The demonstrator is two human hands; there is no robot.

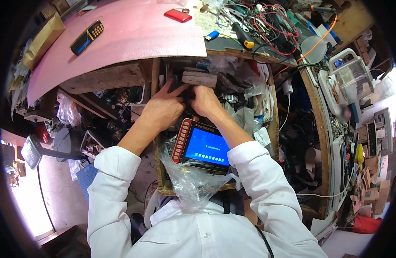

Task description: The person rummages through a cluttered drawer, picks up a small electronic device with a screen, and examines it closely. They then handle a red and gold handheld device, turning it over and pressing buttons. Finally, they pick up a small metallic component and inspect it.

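Both hands reach into the far part of an open wooden drawer [158,172]. My left hand [162,106] has fingers stretched apart over dark clutter and holds nothing that I can see. Beside it, my right hand [205,101] is curled closed with its fingertips pointing down; what they grip, if anything, is hidden. Just beyond it lies a small worn whitish box [199,78]. Nearer to me, between my forearms, a portable video player [208,148] lies face up, its blue screen lit and red-edged buttons along its left side. A crumpled clear plastic bag [191,182] lies at its near edge.
A pink sheet [133,32] covers the tabletop, with a black keypad device [87,38] and a red flat case [178,16] on it. Tangled cables [271,26] and a screwdriver [243,36] lie far right. A clear plastic container [351,77] stands at the right.
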